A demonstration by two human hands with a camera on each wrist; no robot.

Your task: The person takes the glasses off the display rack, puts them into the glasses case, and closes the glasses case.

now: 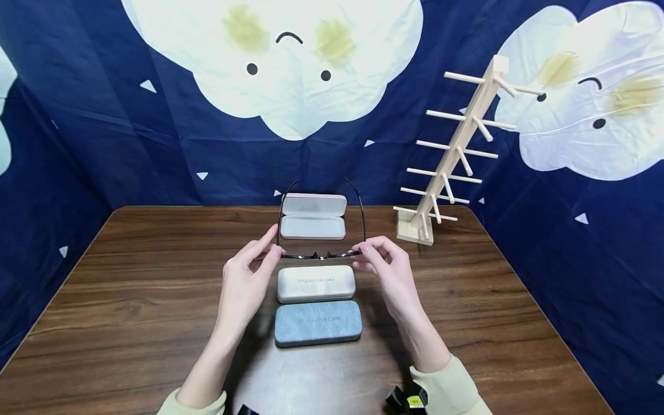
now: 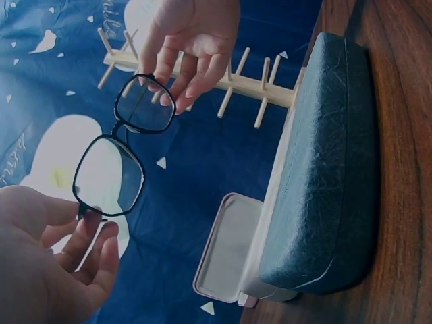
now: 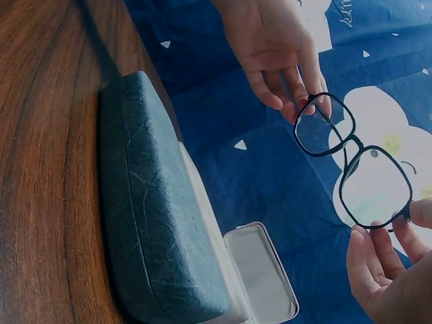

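Black-framed eyeglasses [image 1: 306,256] are held up above the table, temples spread and pointing away, in both hands. My left hand [image 1: 249,276] pinches the frame at its left hinge corner; my right hand [image 1: 389,274] pinches the right one. Both wrist views show the clear lenses [image 2: 111,175] upright between the hands. Beyond the glasses lies an open pink-edged glasses case [image 1: 313,227] with a pale lining. Nearer, a closed white glasses case [image 1: 316,284] and a closed blue glasses case [image 1: 318,324] lie one in front of the other, both lettered on top.
A wooden peg stand [image 1: 456,147] with several bare pegs rises at the table's back right. The brown wood table [image 1: 145,294] ends against a dark blue cloth [image 1: 155,161] printed with white clouds. A small black device [image 1: 398,397] shows by the right sleeve.
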